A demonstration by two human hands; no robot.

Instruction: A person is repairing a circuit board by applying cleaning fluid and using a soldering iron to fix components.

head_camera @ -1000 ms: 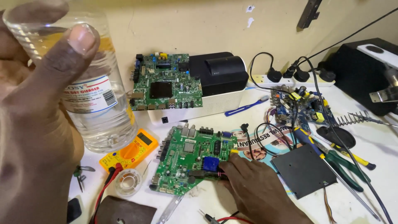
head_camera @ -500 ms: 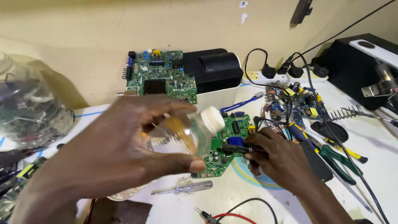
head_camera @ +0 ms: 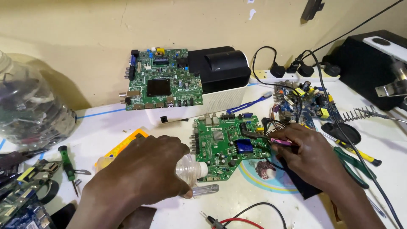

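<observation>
My left hand (head_camera: 146,169) is gripping a clear plastic bottle (head_camera: 190,169) at lower centre, tipped toward the green circuit board (head_camera: 224,144). My right hand (head_camera: 309,157) is pinching a pink-handled tool (head_camera: 280,141) at its right edge.

I see a circuit board (head_camera: 227,144) lying on the counter (head_camera: 263,199) between my hands. A second board (head_camera: 163,80) leans behind it against a box (head_camera: 212,91). Pliers (head_camera: 352,163) lie right; a screwdriver (head_camera: 67,159) lies left.
</observation>
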